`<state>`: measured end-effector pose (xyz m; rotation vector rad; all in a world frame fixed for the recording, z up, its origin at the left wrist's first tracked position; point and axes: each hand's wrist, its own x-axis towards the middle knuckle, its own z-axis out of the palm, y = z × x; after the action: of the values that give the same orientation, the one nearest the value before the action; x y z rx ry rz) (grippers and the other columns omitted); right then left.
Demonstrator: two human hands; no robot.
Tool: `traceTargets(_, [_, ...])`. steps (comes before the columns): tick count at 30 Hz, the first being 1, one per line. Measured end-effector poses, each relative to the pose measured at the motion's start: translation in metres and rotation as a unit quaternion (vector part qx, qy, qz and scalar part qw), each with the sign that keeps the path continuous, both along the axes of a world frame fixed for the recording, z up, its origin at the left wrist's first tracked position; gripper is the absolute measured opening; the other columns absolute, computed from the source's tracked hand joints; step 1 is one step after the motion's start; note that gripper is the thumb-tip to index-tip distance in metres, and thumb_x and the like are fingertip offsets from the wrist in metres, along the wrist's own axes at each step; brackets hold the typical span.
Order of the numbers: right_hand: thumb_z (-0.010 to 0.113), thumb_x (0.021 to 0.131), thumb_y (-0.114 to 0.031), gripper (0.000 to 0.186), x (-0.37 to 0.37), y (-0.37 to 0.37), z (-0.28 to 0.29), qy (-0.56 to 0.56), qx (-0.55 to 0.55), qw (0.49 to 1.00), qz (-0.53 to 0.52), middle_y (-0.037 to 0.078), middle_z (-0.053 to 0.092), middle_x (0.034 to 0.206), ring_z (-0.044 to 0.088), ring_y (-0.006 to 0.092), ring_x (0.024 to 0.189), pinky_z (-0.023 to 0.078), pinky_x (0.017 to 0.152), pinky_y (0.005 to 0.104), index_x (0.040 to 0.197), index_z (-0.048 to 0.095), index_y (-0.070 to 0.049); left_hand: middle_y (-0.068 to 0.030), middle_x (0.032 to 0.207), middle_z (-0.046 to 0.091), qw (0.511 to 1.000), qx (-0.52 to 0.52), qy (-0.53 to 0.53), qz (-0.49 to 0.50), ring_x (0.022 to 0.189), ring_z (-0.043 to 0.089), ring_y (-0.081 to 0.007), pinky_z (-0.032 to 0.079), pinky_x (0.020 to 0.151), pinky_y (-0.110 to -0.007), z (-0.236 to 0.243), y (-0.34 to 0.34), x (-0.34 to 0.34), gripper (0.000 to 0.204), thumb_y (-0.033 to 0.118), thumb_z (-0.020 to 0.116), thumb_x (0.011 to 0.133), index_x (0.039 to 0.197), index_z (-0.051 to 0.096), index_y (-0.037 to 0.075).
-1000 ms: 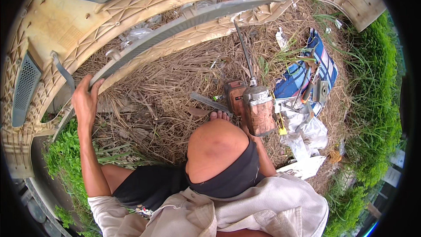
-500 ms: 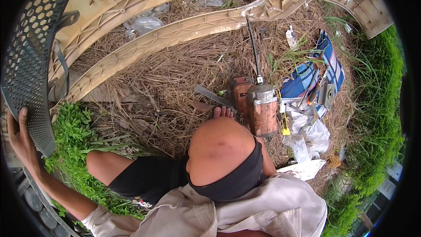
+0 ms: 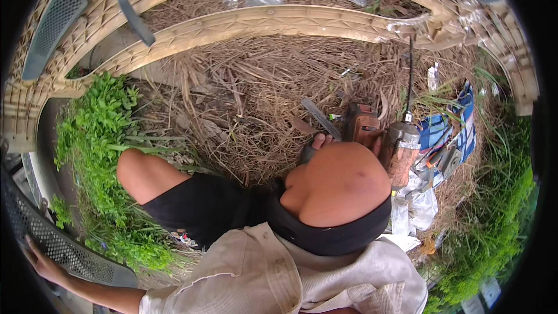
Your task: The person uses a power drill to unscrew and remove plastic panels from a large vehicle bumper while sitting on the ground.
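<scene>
My left hand (image 3: 43, 264) is at the lower left, gripping the outer edge of a curved dark mesh grille (image 3: 87, 259). Its fingertips lie against the mesh and part of its grip is hidden. The grille is tilted beside my left side, apart from the large beige ribbed plastic panel (image 3: 232, 26) that arches across the far side. My right hand is not visible; only a strip of skin, seemingly my right forearm, shows at the lower edge below my body.
Beyond my bent knee lies a worn orange-and-grey power tool (image 3: 401, 151) with a long rod and a battery (image 3: 361, 121). A dark flat strip (image 3: 319, 117) lies near my toes. Hand tools rest on blue checked cloth (image 3: 462, 122) at right. Green plants (image 3: 104, 134) grow at left.
My left hand has brought the mesh grille down and toward me, away from the beige panel. The view has shifted, so the panel and power tool appear farther right.
</scene>
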<state>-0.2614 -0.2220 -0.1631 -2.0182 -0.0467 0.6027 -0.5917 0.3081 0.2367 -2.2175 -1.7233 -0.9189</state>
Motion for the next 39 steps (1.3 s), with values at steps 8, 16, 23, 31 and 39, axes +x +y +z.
traceTargets(8, [0.067, 0.090, -0.020, 0.050, 0.009, -0.061, -0.025, -0.013, -0.118, 0.993, -0.015, 0.018, 0.060, 0.129, 0.058, 0.0314, 0.119, 0.045, 0.099, 0.0404, 0.132, 0.053, 0.003, 0.0045, 0.077, 0.060, 0.981, -0.098, -0.153, 0.062, 0.072, 0.044, -0.0064, 0.036, 0.064, -0.024, -0.161, -0.035, -0.127, 0.042, 0.038, 0.067, 0.096, 0.094, 0.073, -0.003])
traceTargets(16, [0.066, 0.091, -0.020, 0.048, 0.025, -0.103, -0.048, -0.014, -0.180, 0.981, -0.067, 0.018, 0.060, 0.130, 0.058, 0.0315, 0.120, 0.045, 0.100, 0.0405, 0.132, 0.053, 0.003, -0.0063, 0.095, 0.068, 0.898, 0.100, 0.315, 0.289, 0.066, 0.067, -0.0323, 0.049, 0.052, -0.044, -0.261, -0.030, -0.123, 0.032, 0.043, 0.064, 0.092, 0.095, 0.063, 0.011])
traceTargets(23, [0.065, 0.092, -0.020, 0.047, 0.045, -0.075, -0.058, -0.035, -0.156, 0.982, -0.100, 0.018, 0.061, 0.130, 0.057, 0.0315, 0.120, 0.045, 0.100, 0.0405, 0.131, 0.054, 0.003, -0.0154, 0.091, 0.071, 0.897, -0.303, 0.057, 0.318, 0.069, 0.069, -0.0297, 0.053, 0.057, -0.044, -0.337, 0.006, -0.153, 0.048, 0.048, 0.064, 0.092, 0.118, 0.066, 0.008])
traceTargets(31, [0.070, 0.093, -0.028, 0.047, 0.098, -0.008, 0.000, -0.200, 0.008, 0.955, -0.220, 0.015, 0.063, 0.126, 0.059, 0.0253, 0.117, 0.045, 0.100, 0.0376, 0.127, 0.059, 0.002, -0.0117, 0.106, 0.064, 0.963, -0.128, -0.037, -0.235, 0.082, 0.061, -0.0236, 0.048, 0.067, -0.039, -0.188, 0.027, 0.233, 0.031, 0.028, 0.055, 0.103, 0.117, 0.064, 0.002])
traceTargets(39, [0.061, 0.099, -0.026, 0.040, 0.072, -0.029, -0.019, -0.136, 0.008, 0.975, -0.173, 0.013, 0.061, 0.132, 0.056, 0.0237, 0.124, 0.043, 0.104, 0.0351, 0.130, 0.060, -0.002, -0.0222, 0.132, 0.051, 0.838, 0.203, 0.058, -0.503, 0.125, 0.049, -0.0378, 0.044, 0.096, -0.047, -0.134, -0.148, 0.555, 0.053, 0.034, 0.066, 0.093, 0.134, 0.051, 0.005])
